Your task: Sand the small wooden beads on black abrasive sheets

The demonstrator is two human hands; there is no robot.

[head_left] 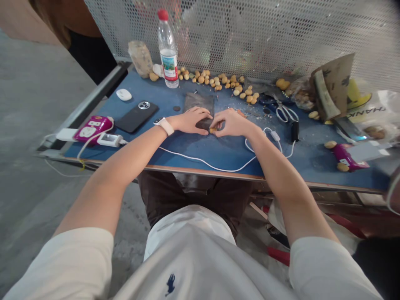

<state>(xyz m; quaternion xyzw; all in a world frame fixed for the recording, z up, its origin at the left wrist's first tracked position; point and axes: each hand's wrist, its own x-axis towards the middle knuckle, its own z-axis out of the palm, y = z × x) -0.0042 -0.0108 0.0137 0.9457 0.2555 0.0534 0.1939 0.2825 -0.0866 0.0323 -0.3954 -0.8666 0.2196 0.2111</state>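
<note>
My left hand (191, 120), with a white watch on the wrist, lies curled over the near edge of a dark grey block (200, 109) on the blue table (225, 152). My right hand (229, 123) meets it from the right. Its fingers pinch a small tan nut-like piece (213, 130) against the block's near edge. A row of similar tan pieces (218, 82) lies along the far edge of the table.
A water bottle (167, 50) and a jar (140, 58) stand at the back left. A black phone (136, 116), white mouse (124, 94), pink power strip (93, 129) and white cable (206, 162) lie left and front. Scissors (286, 111), bags and cardboard (331, 85) crowd the right. Mesh screen behind.
</note>
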